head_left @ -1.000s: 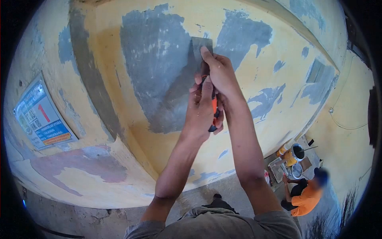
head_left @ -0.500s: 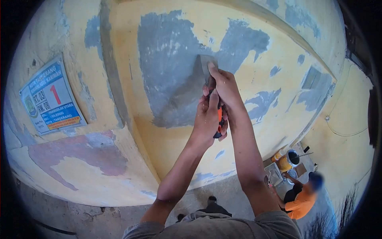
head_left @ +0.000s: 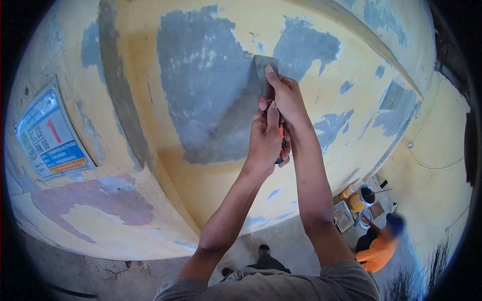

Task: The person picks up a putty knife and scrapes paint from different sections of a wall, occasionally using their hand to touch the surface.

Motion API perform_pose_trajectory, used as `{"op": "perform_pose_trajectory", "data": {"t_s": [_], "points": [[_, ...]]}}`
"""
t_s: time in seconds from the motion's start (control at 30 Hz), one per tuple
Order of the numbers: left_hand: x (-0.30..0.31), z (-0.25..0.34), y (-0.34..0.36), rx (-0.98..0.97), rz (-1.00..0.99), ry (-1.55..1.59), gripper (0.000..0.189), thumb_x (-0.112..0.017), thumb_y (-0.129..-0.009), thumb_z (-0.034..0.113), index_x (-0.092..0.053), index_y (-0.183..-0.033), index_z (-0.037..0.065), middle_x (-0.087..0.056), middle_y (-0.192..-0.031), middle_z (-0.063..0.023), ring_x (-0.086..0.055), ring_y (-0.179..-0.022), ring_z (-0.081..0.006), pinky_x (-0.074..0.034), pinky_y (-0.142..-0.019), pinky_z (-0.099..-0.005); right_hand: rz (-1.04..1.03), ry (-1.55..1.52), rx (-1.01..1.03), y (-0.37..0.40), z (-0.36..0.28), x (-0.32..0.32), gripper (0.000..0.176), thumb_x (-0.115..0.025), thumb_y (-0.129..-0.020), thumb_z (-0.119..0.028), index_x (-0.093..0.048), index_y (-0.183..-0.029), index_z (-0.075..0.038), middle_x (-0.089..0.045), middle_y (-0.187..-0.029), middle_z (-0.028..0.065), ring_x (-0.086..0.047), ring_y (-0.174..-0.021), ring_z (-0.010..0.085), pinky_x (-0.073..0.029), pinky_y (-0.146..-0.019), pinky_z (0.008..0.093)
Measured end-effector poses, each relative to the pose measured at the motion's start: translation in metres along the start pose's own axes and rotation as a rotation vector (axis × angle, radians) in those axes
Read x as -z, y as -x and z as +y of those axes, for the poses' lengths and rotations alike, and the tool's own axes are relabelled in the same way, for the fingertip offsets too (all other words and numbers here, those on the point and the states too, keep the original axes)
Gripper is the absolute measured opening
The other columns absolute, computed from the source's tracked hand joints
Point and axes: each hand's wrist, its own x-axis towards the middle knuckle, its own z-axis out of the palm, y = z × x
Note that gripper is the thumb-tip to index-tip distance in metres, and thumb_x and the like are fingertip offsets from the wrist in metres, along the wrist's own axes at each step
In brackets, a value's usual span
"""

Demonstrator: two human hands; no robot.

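Both my hands grip a scraper (head_left: 263, 67) with a flat metal blade and an orange and black handle. My left hand (head_left: 264, 140) is wrapped around the handle, thumb pointing up along it. Higher up, my right hand (head_left: 290, 102) holds the neck, its thumb lying on the blade. The blade's top edge meets the yellow wall (head_left: 226, 185) where a large grey bare patch (head_left: 201, 85) borders the remaining paint. Part of the handle is hidden behind my fingers.
A printed sign (head_left: 52, 133) hangs at the left, past a wall ridge. Lower right, a person in an orange shirt (head_left: 377, 253) crouches by a yellow bucket (head_left: 357, 201) and a shallow tray (head_left: 343, 217). A loose cable (head_left: 437, 167) runs along the right wall.
The scraper blade has moved upward along the wall to the upper edge of the grey patch, both hands moving with it. My view has shifted slightly, so the sign sits farther left.
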Motion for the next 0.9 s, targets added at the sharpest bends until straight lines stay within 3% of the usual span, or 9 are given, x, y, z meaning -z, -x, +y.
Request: {"op": "perform_pose_trajectory", "data": {"t_s": [0.13,0.23,0.47,0.7,0.77,0.8,0.83,0.9], "points": [[-0.011,-0.012,0.01,0.08,0.049,0.082,0.025,-0.039,-0.103,0.033,-0.042,-0.096,0.009,-0.046,-0.06,-0.0057,-0.042,-0.032,-0.0138,-0.033,-0.027,-0.0275,-0.027,0.058,-0.077,0.01,-0.001,0.01,0.043,-0.053,-0.098,-0.036,-0.054,-0.076,0.001,-0.056,-0.057,0.0105,-0.057,-0.047,0.0205,-0.048,-0.045,0.0351],[-0.018,-0.019,-0.007,-0.04,-0.006,0.105,0.025,-0.038,-0.103,0.033,-0.042,-0.097,0.009,-0.047,-0.06,-0.0056,-0.042,-0.032,-0.0136,-0.033,-0.027,-0.0271,-0.036,0.095,-0.059,0.0,-0.01,0.018,0.043,-0.057,-0.095,-0.042,-0.054,-0.076,-0.003,-0.053,-0.055,0.0059,-0.052,-0.048,0.0174,-0.042,-0.048,0.032],[-0.012,-0.016,-0.006,-0.013,-0.025,0.113,0.024,-0.038,-0.104,0.033,-0.04,-0.101,0.009,-0.047,-0.059,-0.0048,-0.043,-0.033,-0.0127,-0.033,-0.026,-0.0271,-0.056,0.204,-0.034,-0.007,-0.006,0.018,0.042,-0.055,-0.095,-0.043,-0.052,-0.081,-0.003,-0.053,-0.055,0.0067,-0.054,-0.047,0.0199,-0.05,-0.047,0.035],[-0.025,-0.015,0.006,-0.002,0.017,0.134,0.021,-0.037,-0.104,0.031,-0.037,-0.105,0.01,-0.047,-0.059,-0.0046,-0.043,-0.033,-0.0124,-0.033,-0.026,-0.0271,-0.017,0.161,-0.047,0.008,-0.013,0.02,0.044,-0.057,-0.094,-0.043,-0.056,-0.079,-0.002,-0.054,-0.054,0.0075,-0.055,-0.047,0.019,-0.046,-0.046,0.0333],[-0.027,-0.015,0.008,-0.03,0.062,0.008,0.02,-0.036,-0.104,0.031,-0.037,-0.105,0.011,-0.047,-0.058,-0.0048,-0.044,-0.033,-0.0128,-0.034,-0.026,-0.0277,-0.016,0.174,-0.042,0.011,-0.016,0.017,0.045,-0.057,-0.094,-0.043,-0.057,-0.079,-0.001,-0.053,-0.055,0.0077,-0.055,-0.048,0.0199,-0.046,-0.046,0.0343],[-0.021,-0.01,0.001,-0.01,-0.006,0.203,0.019,-0.035,-0.104,0.028,-0.036,-0.104,0.009,-0.048,-0.06,-0.0051,-0.043,-0.033,-0.0129,-0.034,-0.027,-0.0278,-0.025,0.294,-0.09,-0.007,-0.012,0.017,0.046,-0.057,-0.094,-0.044,-0.056,-0.08,0.001,-0.054,-0.056,0.0084,-0.054,-0.047,0.0203,-0.046,-0.046,0.0346],[-0.021,-0.013,0.005,0.007,-0.006,0.199,0.019,-0.035,-0.104,0.028,-0.036,-0.104,0.009,-0.048,-0.06,-0.0051,-0.043,-0.033,-0.0129,-0.034,-0.027,-0.0278,-0.015,0.286,-0.103,-0.004,-0.006,0.02,0.046,-0.057,-0.094,-0.044,-0.056,-0.08,0.001,-0.054,-0.056,0.0084,-0.054,-0.047,0.0203,-0.046,-0.046,0.0346],[-0.026,-0.015,0.003,-0.054,0.048,0.127,0.027,-0.037,-0.104,0.028,-0.04,-0.093,0.003,-0.049,-0.06,-0.0045,-0.043,-0.035,-0.0119,-0.036,-0.03,-0.0271,-0.053,0.228,-0.073,-0.003,-0.011,0.021,0.048,-0.054,-0.097,-0.041,-0.058,-0.075,0.001,-0.055,-0.057,0.0081,-0.055,-0.051,0.0169,-0.045,-0.051,0.0316]]}}
